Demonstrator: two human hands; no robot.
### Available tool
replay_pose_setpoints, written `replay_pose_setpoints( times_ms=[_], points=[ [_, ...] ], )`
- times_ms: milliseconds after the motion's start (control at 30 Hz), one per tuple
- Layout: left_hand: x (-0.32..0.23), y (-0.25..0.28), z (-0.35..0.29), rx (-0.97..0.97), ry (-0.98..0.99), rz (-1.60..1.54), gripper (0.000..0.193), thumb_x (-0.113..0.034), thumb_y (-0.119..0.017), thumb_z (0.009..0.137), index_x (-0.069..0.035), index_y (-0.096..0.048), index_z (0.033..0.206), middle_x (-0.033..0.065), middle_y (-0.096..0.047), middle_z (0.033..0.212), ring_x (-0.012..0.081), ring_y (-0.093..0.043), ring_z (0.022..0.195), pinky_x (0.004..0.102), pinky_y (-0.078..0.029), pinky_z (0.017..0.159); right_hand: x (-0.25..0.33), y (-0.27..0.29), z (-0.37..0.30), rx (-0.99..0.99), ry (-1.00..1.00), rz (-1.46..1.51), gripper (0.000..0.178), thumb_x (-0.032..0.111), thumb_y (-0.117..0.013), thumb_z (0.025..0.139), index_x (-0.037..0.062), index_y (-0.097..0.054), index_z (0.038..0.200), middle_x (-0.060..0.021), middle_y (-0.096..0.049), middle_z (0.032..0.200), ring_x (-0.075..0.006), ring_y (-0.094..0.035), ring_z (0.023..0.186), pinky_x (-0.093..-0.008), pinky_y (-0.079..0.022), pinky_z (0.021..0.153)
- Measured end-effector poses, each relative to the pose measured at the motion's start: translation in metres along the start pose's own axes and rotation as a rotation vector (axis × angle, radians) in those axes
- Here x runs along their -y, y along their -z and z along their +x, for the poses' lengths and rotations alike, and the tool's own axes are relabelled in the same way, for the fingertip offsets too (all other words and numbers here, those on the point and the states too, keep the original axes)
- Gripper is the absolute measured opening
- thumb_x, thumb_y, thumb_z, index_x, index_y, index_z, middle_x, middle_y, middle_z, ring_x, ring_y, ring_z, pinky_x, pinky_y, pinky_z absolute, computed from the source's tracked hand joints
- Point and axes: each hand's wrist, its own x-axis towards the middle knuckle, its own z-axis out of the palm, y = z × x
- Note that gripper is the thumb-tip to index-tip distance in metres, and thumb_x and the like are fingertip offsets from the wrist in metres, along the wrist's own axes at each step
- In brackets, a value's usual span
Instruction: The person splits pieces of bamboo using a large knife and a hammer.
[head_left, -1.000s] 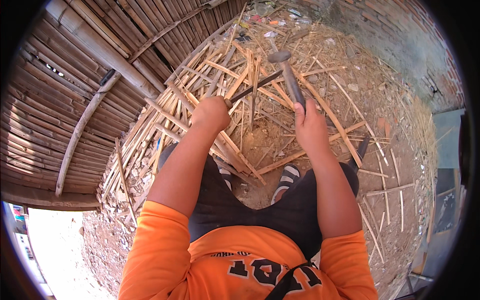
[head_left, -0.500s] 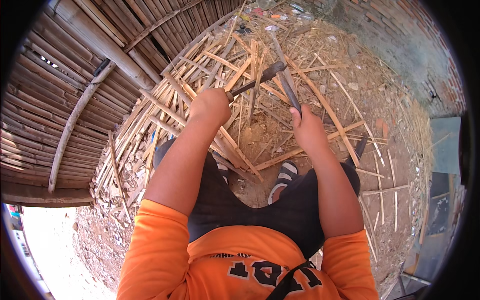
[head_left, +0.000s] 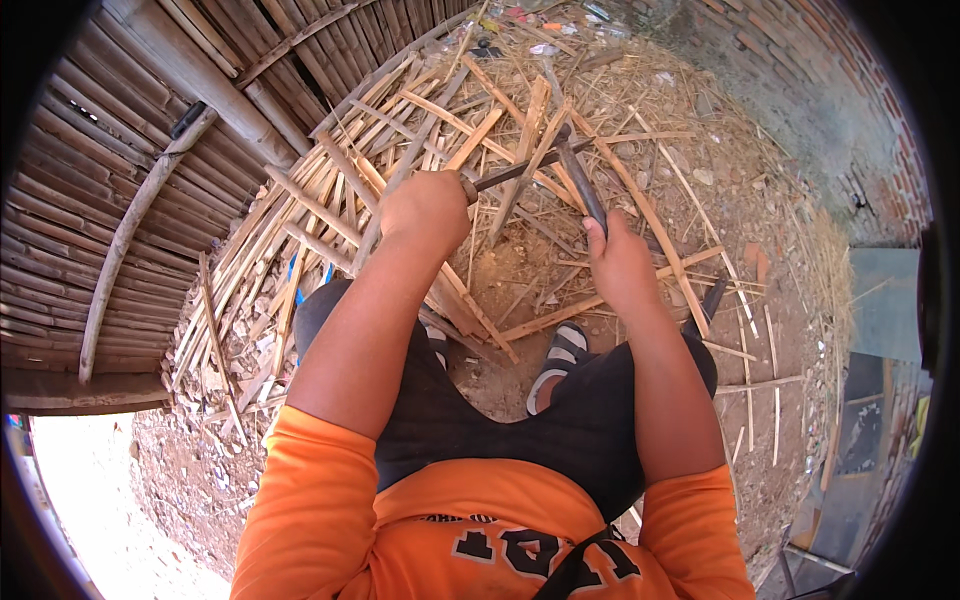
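Observation:
My left hand point(head_left: 424, 212) is closed round the wooden handle of a long dark machete point(head_left: 497, 180). Its blade runs to the right, across a pale bamboo piece point(head_left: 527, 160) that parts into two strips at the top. In my right hand point(head_left: 622, 262) is the dark handle of a hammer point(head_left: 582, 184). The hammer's head is at the far end of the blade, partly hidden behind a strip; whether it touches the blade I cannot tell. Both hands are above the ground in front of my knees.
Many split bamboo strips point(head_left: 270, 235) lie heaped at the left, below a bamboo-slat wall point(head_left: 75, 230). Longer strips point(head_left: 650, 215) cross the dirt at the right. A brick wall point(head_left: 800, 90) stands at the far right. My sandalled foot point(head_left: 560, 360) rests close to the strips.
The bamboo strips at the blade now stand wider apart at the top. The hammer head has shifted slightly right, and the machete's blade now shows beyond the strips. Both hands keep their holds.

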Motion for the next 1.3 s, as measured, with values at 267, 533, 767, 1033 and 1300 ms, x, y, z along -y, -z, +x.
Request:
replay_pose_setpoints(
  times_ms=[267,533,767,1033,1300],
  points=[
    [0.007,-0.003,0.005,-0.014,-0.001,-0.004,0.025,-0.018,-0.065,0.086,-0.006,-0.074,0.106,0.0183,-0.075,0.101,0.0344,-0.073,0.097,0.0452,-0.059,0.085,-0.002,0.018,0.001,-0.263,0.031,0.290,0.043,0.041,-0.051,0.106,-0.0007,-0.059,0.101,-0.0196,-0.059,0.068,-0.0406,-0.057,0.061,-0.0469,-0.044,0.060],
    [0.007,0.001,0.006,0.003,-0.016,-0.029,0.024,-0.017,-0.062,0.088,-0.006,-0.073,0.107,0.0177,-0.074,0.102,0.0346,-0.073,0.097,0.0458,-0.059,0.084,-0.012,-0.001,0.006,-0.091,0.055,0.074,0.043,0.042,-0.053,0.104,-0.0003,-0.057,0.099,-0.0249,-0.063,0.072,-0.0492,-0.060,0.068,-0.0511,-0.047,0.061],
    [0.013,-0.007,0.006,0.010,0.010,-0.049,0.026,-0.017,-0.061,0.089,-0.005,-0.071,0.111,0.0181,-0.073,0.107,0.0348,-0.072,0.101,0.0460,-0.058,0.086,0.011,0.032,0.001,-0.313,0.015,0.455,0.040,0.037,-0.047,0.109,0.0010,-0.056,0.095,-0.0075,-0.048,0.058,-0.0111,-0.044,0.055,-0.0327,-0.038,0.052],
    [0.024,-0.012,0.018,-0.079,0.040,-0.097,0.027,-0.019,-0.064,0.088,-0.004,-0.071,0.109,0.0204,-0.073,0.105,0.0372,-0.072,0.099,0.0476,-0.058,0.086,-0.021,-0.010,0.004,0.062,0.014,-0.061,0.038,0.034,-0.056,0.103,-0.0025,-0.061,0.097,-0.0263,-0.065,0.073,-0.0453,-0.066,0.072,-0.0495,-0.049,0.065],
    [0.025,-0.012,0.014,-0.070,0.016,-0.081,0.026,-0.019,-0.065,0.087,-0.003,-0.070,0.107,0.0209,-0.074,0.102,0.0384,-0.072,0.096,0.0478,-0.058,0.084,0.017,0.033,0.006,-0.283,0.096,0.557,0.036,0.033,-0.045,0.110,0.0021,-0.059,0.098,-0.0007,-0.051,0.063,-0.0085,-0.046,0.056,-0.0296,-0.038,0.052]
  ],
)
